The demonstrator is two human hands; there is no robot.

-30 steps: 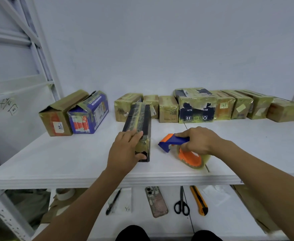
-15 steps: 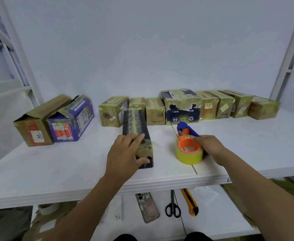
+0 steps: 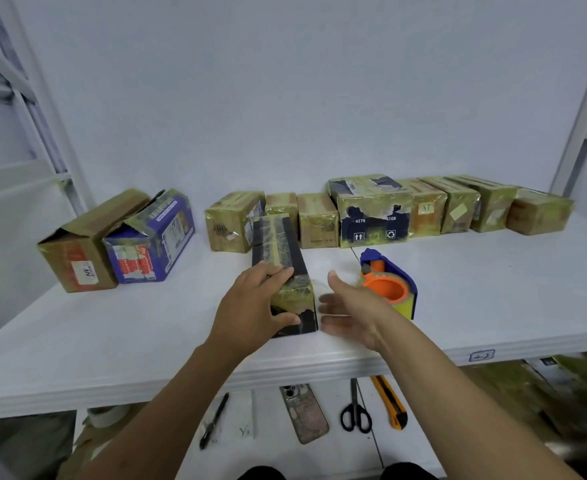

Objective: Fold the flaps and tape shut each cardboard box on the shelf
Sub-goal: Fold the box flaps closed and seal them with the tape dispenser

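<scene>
A long dark box [image 3: 280,251] wrapped in yellowish tape lies on the white shelf [image 3: 475,306], its near end towards me. My left hand [image 3: 250,306] grips that near end, fingers over the top and thumb on the front face. My right hand [image 3: 351,306] hovers just right of the box, fingers spread and holding nothing. The blue and orange tape dispenser [image 3: 389,285] with its yellow roll stands on the shelf behind my right hand.
A row of several taped boxes [image 3: 371,209] lines the back wall. A brown box [image 3: 80,244] and a purple box [image 3: 153,237] with loose flaps sit at the left. On the lower level lie a pen [image 3: 214,420], phone [image 3: 304,414], scissors [image 3: 354,410] and utility knife [image 3: 391,403].
My right hand set the tape dispenser upright on the shelf, let go of it and moved left towards the dark box. My left hand has stayed on the box.
</scene>
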